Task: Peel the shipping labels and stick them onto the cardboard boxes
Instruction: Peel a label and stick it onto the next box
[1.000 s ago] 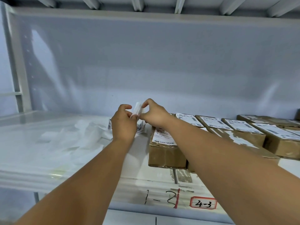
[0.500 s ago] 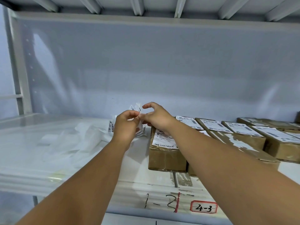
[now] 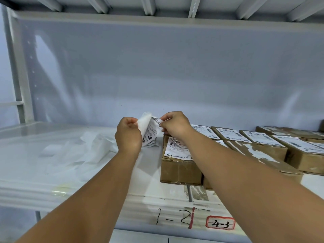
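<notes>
Left hand partly covers the shipping label.

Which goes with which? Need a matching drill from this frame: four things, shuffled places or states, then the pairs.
1. left hand
2. right hand
3. paper scraps
4. red-bordered tag

A. on the shelf front edge
B. pinches the printed label by its corner
C. heaped on the shelf, left of the hands
D. pinches the blank white sheet

Pairs: 1-D, 2-B, 3-C, 4-A
</notes>
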The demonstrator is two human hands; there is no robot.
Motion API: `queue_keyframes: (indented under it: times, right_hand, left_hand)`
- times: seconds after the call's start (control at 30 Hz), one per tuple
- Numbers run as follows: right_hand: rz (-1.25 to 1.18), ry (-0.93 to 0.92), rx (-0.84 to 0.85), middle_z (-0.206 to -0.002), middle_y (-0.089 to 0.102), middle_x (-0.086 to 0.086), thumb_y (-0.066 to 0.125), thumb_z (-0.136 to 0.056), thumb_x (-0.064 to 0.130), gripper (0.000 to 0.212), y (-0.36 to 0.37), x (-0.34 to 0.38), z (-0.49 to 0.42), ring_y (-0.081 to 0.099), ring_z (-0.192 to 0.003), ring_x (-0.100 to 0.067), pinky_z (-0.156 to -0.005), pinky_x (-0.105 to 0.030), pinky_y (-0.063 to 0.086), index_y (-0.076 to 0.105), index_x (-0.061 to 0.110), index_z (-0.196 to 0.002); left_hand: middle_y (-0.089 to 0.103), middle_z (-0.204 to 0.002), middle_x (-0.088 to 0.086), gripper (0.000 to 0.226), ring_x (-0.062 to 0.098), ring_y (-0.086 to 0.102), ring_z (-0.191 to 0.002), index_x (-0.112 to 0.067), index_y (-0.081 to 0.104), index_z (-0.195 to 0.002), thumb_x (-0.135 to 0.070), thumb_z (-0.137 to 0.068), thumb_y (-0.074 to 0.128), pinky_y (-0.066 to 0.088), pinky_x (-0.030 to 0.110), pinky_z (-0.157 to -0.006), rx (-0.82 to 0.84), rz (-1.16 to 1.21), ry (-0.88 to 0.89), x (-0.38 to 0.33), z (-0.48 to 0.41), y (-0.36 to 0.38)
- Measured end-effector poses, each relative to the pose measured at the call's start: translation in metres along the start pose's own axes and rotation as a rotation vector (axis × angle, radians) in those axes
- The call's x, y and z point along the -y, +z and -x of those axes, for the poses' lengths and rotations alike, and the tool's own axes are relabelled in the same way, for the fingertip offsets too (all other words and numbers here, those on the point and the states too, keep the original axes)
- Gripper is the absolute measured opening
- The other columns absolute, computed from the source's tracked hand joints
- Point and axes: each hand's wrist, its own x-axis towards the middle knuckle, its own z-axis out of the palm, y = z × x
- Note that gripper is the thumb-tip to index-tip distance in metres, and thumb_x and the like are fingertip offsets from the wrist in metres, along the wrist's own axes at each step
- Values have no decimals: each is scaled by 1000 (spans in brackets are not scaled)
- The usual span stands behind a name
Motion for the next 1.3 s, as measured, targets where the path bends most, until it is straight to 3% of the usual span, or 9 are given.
queue_keyframes:
  times: [0.23,0.33,0.4,0.5,0.6,0.8,1.0,1.17,1.3]
  right_hand:
    - [7,86,-128,-102,68,-6,52,-85,2,27,-3,-2,-4,67,-92,-26,-82,-40,57,59,25,-74]
    - [70,62,-122,-95,67,-1,53,-85,5,23,-4,-1,-1,65,-89,-21,-82,-34,55,62,24,-75]
    - [114,32,-106,-89,64,1,54,-85,7,18,-6,0,2,61,-84,-19,-75,-30,52,65,22,-83]
    - [123,-6,-82,-88,60,0,55,-86,7,16,-5,0,4,59,-76,-18,-64,-23,48,66,18,-88]
    - [31,-10,-63,-94,67,-8,59,-87,8,12,-3,1,5,66,-78,-24,-76,-32,57,60,20,-83]
    - [-53,-50,119,-80,66,-5,56,-89,1,35,0,3,10,68,-73,-21,-81,-38,57,48,22,-117]
    - [53,-68,143,-90,71,-8,54,-85,4,29,1,3,14,72,-81,-17,-78,-32,56,55,19,-109]
    - [-360,12,104,-85,66,-9,42,-93,7,22,0,8,9,66,-71,-21,-76,-33,55,62,11,-101]
    - [-533,96,-5,-80,69,-8,43,-98,30,31,-6,7,4,65,-70,-21,-73,-33,56,64,9,-89]
  left_hand:
    - [60,-91,2,21,23,53,-88,-11,57,-104,-5,-94,40,28,19,-65,-317,-77,111,1,-3,-9]
    - [62,-99,3,19,28,59,-93,-13,51,-108,-5,-93,41,39,29,-76,-346,-89,194,-2,0,-8]
    - [56,-99,0,20,32,61,-90,-15,46,-106,-2,-92,39,44,39,-79,-333,-105,258,-5,2,-7]
    - [53,-103,5,28,31,60,-88,-12,55,-94,8,-87,36,38,28,-73,-310,-166,388,-4,3,-8]
    - [55,-109,9,36,23,57,-100,-7,69,-93,15,-82,42,28,9,-73,-215,-299,548,-3,9,-7]
    - [53,-117,14,31,24,52,-113,1,69,-103,10,-82,49,30,10,-81,-33,-401,663,-3,16,-2]
    - [53,-115,9,27,15,52,-104,2,68,-103,7,-84,49,29,6,-76,42,-393,663,0,19,-3]
    - [56,-106,9,26,16,54,-94,3,70,-95,10,-81,49,30,7,-74,53,-367,705,0,19,-2]
    - [60,-93,9,22,17,56,-82,2,72,-81,10,-80,51,32,8,-70,116,-355,752,1,18,-1]
